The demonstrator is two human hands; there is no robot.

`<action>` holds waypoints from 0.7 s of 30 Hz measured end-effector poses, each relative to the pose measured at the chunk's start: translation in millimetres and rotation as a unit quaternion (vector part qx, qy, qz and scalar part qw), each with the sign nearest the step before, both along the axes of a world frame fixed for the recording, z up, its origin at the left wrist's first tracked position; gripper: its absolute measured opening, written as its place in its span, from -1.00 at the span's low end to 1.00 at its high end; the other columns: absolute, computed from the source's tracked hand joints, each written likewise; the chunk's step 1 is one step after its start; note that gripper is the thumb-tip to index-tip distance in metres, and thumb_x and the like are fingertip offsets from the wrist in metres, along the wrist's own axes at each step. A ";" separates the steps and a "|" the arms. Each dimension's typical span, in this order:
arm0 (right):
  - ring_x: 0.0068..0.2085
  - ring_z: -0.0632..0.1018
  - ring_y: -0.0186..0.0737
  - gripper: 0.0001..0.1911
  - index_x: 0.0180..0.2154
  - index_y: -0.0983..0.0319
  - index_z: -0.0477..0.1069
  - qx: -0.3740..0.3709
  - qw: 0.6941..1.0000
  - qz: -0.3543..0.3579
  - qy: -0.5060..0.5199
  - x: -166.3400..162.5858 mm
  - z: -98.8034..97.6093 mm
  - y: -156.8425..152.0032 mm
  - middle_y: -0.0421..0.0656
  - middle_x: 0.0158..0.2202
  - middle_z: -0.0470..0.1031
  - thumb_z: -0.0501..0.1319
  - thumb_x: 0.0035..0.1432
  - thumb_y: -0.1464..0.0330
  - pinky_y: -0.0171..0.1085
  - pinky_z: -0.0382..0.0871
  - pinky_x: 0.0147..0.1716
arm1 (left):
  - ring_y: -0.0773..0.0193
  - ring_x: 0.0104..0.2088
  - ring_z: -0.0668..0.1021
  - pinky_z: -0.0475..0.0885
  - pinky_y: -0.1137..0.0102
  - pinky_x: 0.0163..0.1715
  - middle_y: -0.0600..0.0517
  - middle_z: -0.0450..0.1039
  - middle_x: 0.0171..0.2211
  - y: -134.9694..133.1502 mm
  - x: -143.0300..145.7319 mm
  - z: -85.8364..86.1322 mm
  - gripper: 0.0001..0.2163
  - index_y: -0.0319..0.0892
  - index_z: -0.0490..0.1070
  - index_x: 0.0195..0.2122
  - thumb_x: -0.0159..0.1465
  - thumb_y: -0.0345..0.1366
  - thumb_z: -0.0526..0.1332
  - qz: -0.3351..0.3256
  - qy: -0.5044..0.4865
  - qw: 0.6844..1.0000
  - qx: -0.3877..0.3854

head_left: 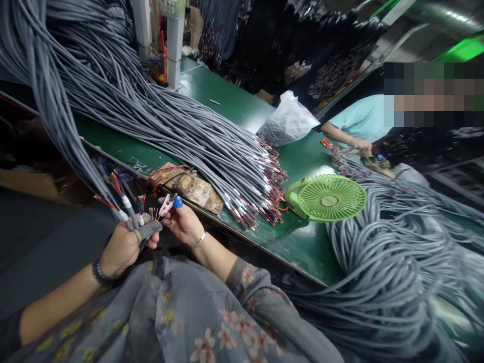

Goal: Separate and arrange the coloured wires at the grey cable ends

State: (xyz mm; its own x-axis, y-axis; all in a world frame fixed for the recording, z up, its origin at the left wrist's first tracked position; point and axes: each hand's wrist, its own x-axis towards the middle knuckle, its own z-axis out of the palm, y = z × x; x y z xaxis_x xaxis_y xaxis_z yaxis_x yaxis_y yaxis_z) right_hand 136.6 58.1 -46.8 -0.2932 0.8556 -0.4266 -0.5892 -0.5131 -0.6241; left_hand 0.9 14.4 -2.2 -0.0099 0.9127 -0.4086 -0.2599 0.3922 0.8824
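My left hand is closed around the ends of several grey cables. Their outer jackets are stripped back, so coloured wires fan out above the fist, with white wrapping on some ends. Grey covering wraps a digit of this hand. Close beside it, my right hand pinches a small pink clip near the thin wires of one cable. A blue cap covers its thumb tip. Whether the clip touches the wires cannot be made out.
A big bundle of grey cables lies across the green table. Nearby are a taped brown block, a green fan and a plastic bag. More coiled cables lie right; a co-worker's hand is beyond.
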 end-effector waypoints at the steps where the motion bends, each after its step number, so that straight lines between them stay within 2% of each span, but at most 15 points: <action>1: -0.49 0.36 -0.39 -0.57 -0.45 0.25 0.49 -0.005 1.000 -0.010 0.003 -1.4 -0.1 0.3 -0.24 -0.54 0.45 0.47 0.18 0.04 -0.39 0.34 -0.45 | 0.36 -0.71 0.45 0.37 0.50 -0.71 0.06 0.46 -0.74 -0.1 0.1 -1.0 -0.76 -0.15 0.53 -0.70 -0.29 -0.17 0.53 0.000 0.002 1.000 -0.002; 6: -0.48 0.39 -0.36 -0.58 -0.40 0.25 0.50 -0.014 1.000 -0.019 0.014 -4.7 -4.3 1.5 -0.23 -0.52 0.46 0.44 0.22 0.04 -0.37 0.34 -0.45 | 0.36 -0.72 0.45 0.37 0.50 -0.72 0.06 0.46 -0.75 -0.8 -0.9 -5.6 -0.76 -0.15 0.52 -0.71 -0.30 -0.17 0.53 0.002 0.013 1.000 -0.007; 10: -0.45 0.46 -0.32 -0.48 -0.37 0.23 0.48 -0.018 0.999 0.025 0.028 0.9 -4.6 1.9 -0.20 -0.46 0.50 0.28 0.31 -0.10 -0.37 0.37 -0.46 | 0.35 -0.72 0.46 0.38 0.49 -0.72 0.05 0.47 -0.74 -5.1 -5.4 -6.9 -0.75 -0.14 0.53 -0.71 -0.28 -0.16 0.53 -0.002 0.021 1.000 0.004; 13: -0.44 0.48 -0.33 -0.45 -0.39 0.23 0.45 -0.017 0.997 0.065 0.036 6.7 -2.0 1.1 -0.18 -0.43 0.53 0.23 0.34 -0.12 -0.37 0.42 -0.45 | 0.34 -0.73 0.46 0.39 0.49 -0.71 0.05 0.47 -0.74 -10.7 -9.8 -6.6 -0.75 -0.14 0.54 -0.70 -0.24 -0.15 0.54 -0.011 0.027 0.999 0.020; 18: -0.48 0.43 -0.39 -0.61 -0.34 0.24 0.50 0.029 0.998 0.055 0.005 9.2 -1.5 -1.5 -0.23 -0.46 0.50 0.41 0.24 0.04 -0.41 0.44 -0.46 | 0.34 -0.72 0.46 0.39 0.48 -0.71 0.05 0.47 -0.74 -14.3 -13.5 -6.1 -0.72 -0.15 0.53 -0.70 -0.20 -0.13 0.57 -0.018 0.019 0.999 0.040; 21: -0.48 0.41 -0.39 -0.57 -0.40 0.23 0.47 0.065 0.997 0.029 -0.031 8.5 -4.4 -1.4 -0.24 -0.48 0.47 0.48 0.12 0.03 -0.38 0.46 -0.45 | 0.34 -0.71 0.46 0.39 0.48 -0.71 0.06 0.48 -0.73 -10.8 -11.8 -5.1 -0.72 -0.14 0.53 -0.70 -0.22 -0.14 0.57 -0.020 0.010 0.999 0.034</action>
State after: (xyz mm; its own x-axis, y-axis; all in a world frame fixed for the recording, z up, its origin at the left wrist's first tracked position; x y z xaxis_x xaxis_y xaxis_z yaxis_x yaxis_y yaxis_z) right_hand 145.1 56.7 -51.2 -0.3213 0.8873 -0.3310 -0.5194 -0.4574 -0.7218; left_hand -10.9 3.7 -7.3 0.0188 0.9379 -0.3463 -0.2268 0.3414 0.9122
